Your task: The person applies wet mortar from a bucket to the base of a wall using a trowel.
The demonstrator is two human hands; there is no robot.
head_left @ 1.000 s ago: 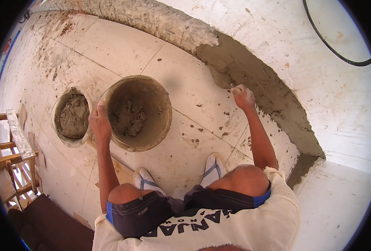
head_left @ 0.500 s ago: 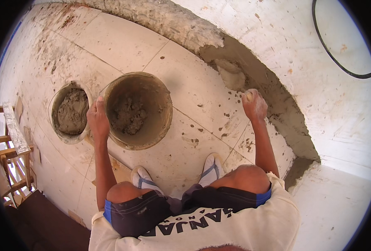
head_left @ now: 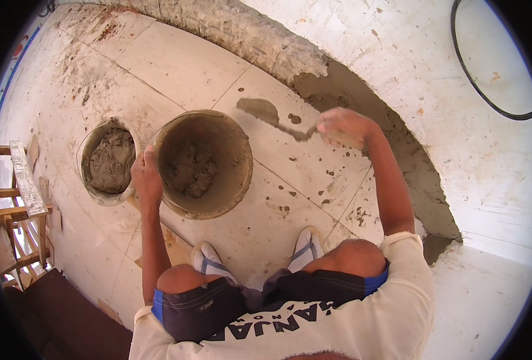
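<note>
My left hand (head_left: 147, 175) grips the rim of the large bucket (head_left: 233, 165), which has a little grey mortar (head_left: 191, 174) in its bottom. My right hand (head_left: 345, 127), slightly blurred, holds a trowel, its mortar-coated blade (head_left: 258, 111) above the floor between that bucket and a long band of wet mortar (head_left: 416, 177) along the base of the white wall. Just left of my left hand stands a smaller bucket (head_left: 130, 135) heaped with mortar (head_left: 109, 165).
A wooden frame (head_left: 19, 213) stands at the far left, above a dark brown sheet (head_left: 68, 306). A black hose (head_left: 476, 81) hangs against the upper right wall (head_left: 392, 36). My sandalled feet (head_left: 215, 258) rest on the spattered tile floor (head_left: 176, 66).
My right hand has swung up and leftward, bringing the trowel blade away from the mortar band toward the large bucket. My left hand stays on that bucket's rim.
</note>
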